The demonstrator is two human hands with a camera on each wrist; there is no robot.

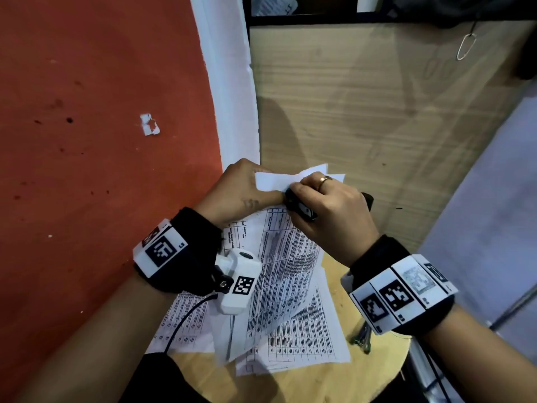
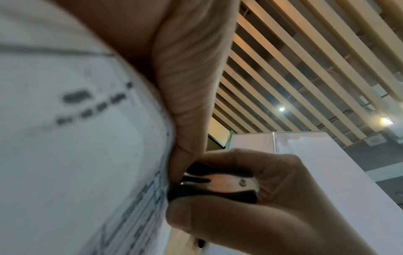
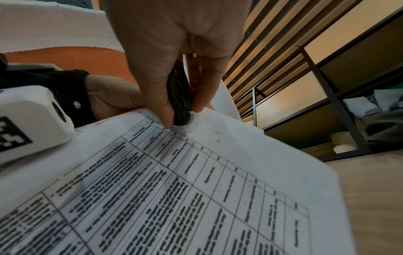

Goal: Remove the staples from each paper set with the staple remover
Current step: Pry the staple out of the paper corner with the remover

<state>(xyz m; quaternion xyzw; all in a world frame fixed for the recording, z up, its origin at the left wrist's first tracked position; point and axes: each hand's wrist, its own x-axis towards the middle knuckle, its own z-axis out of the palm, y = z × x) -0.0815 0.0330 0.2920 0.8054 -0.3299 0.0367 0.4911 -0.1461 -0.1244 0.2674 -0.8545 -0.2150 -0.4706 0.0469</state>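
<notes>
The left hand [image 1: 238,190] holds the top corner of a paper set [image 1: 284,257], lifted off the round wooden table [image 1: 319,379]; its grip is pinched on the sheets, with the thumb [image 2: 191,96] pressed along the paper's edge in the left wrist view. The front sheets are folded back over that hand, showing a blank white side [image 1: 276,181]. The right hand [image 1: 331,205], wearing a ring [image 1: 324,181], has its grip clenched round a black staple remover [image 1: 299,207], thumb on one side and fingers on the other. The remover's metal jaws meet the paper right at the held corner, touching the left thumb; in the right wrist view its tip [image 3: 181,117] sits against the top margin of the printed table sheet. The staple itself is too small to make out. More printed papers [image 1: 305,344] lie fanned on the table beneath the lifted set. Both wrists carry black bands with white marker blocks. To the left is red floor with a scrap of paper [image 1: 149,125] on it.
</notes>
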